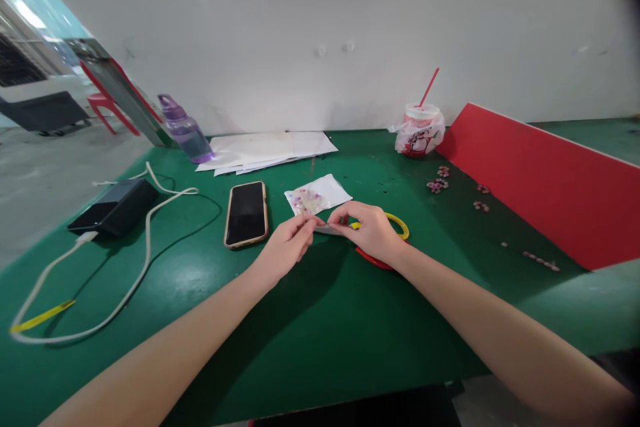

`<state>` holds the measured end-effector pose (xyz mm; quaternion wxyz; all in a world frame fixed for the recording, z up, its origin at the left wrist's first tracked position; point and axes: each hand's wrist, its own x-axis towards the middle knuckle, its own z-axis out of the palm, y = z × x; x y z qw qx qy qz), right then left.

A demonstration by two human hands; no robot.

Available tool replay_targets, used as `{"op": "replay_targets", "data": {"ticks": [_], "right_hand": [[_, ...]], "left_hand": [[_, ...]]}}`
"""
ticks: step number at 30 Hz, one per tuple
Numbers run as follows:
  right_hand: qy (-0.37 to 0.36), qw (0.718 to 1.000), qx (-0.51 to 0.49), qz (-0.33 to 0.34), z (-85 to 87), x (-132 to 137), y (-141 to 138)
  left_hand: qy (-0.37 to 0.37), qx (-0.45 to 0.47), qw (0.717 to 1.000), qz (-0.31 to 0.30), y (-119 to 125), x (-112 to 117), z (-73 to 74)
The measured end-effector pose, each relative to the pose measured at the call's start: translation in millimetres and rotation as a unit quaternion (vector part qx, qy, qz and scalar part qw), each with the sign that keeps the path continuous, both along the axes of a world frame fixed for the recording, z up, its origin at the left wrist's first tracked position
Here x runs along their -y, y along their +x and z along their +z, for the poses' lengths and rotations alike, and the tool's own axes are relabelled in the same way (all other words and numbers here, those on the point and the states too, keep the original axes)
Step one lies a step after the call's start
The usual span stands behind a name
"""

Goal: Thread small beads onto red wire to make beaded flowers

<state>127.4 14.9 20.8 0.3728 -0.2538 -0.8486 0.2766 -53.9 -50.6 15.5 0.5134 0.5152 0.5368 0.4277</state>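
Note:
My left hand (291, 243) and my right hand (373, 230) meet over the middle of the green table (280, 353), fingertips pinched close together. What lies between the fingertips is too small to make out. Beneath my right hand rests a pair of scissors (400, 225) with one yellow and one red handle loop, its blades pointing left and partly hidden. Just beyond my fingers, a small white paper (334, 191) carries a cluster of tiny coloured beads (307, 200).
Left of my hands lies a phone (247, 215). Farther left are a black device (115, 207) and a white cable (149, 240). Papers (270, 150), a purple bottle (186, 130) and a bagged cup (420, 130) stand behind. Beaded pieces (438, 183) lie by a red panel (540, 180).

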Motion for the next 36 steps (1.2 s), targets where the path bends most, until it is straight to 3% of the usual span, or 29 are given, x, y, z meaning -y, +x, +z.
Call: {"op": "replay_targets", "data": {"ticks": [4, 10, 15, 19, 23, 27, 32, 34, 36], "right_hand": [[0.037, 0.999, 0.01, -0.024, -3.1, -12, 6], [0.057, 0.996, 0.012, -0.066, -6.1, -21, 12], [0.092, 0.995, 0.022, -0.039, -6.3, -21, 15], [0.157, 0.987, 0.018, -0.027, 2.8, -19, 26], [0.185, 0.982, -0.002, -0.045, 15.3, 0, 38], [0.128, 0.989, 0.078, 0.02, 17.0, 33, 37], [0.122, 0.963, 0.216, 0.101, 12.8, 61, 25], [0.122, 0.962, 0.223, 0.102, 15.4, 65, 24], [0.117, 0.968, 0.205, 0.09, 20.1, 64, 26]], "left_hand": [[-0.024, 0.004, 0.999, -0.033, -6, -4, -0.6], [0.007, -0.038, 0.999, -0.014, -9, -7, -0.6], [0.028, -0.09, 0.995, -0.022, -11, -8, 1.2], [0.086, -0.157, 0.984, 0.002, -18, -10, 15.5], [0.125, -0.215, 0.968, 0.029, -26, -12, 37.7], [0.147, -0.366, 0.919, 0.03, -31, -18, 39.0], [0.191, -0.409, 0.891, 0.038, -35, -22, 21.7], [0.277, -0.475, 0.835, 0.031, -33, -9, 23.3], [0.309, -0.514, 0.8, 0.001, -27, 14, 29.2]]}}
